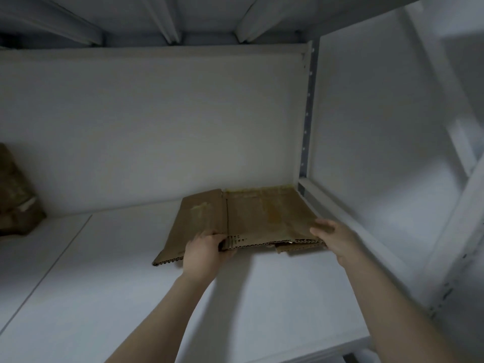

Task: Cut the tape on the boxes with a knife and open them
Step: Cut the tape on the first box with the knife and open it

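A flattened brown cardboard box (251, 216) lies on a white shelf (131, 284), pushed toward the back right corner. Yellowish tape marks show on its top face. My left hand (203, 251) grips the box's near edge close to the fold, fingers curled around the cardboard. My right hand (332, 238) holds the near right corner, fingers over the top. No knife is in view.
Another brown cardboard piece (15, 195) leans against the back wall at the far left. A perforated metal upright (307, 111) and a side rail (340, 205) bound the shelf on the right. The shelf above (170, 19) hangs low overhead.
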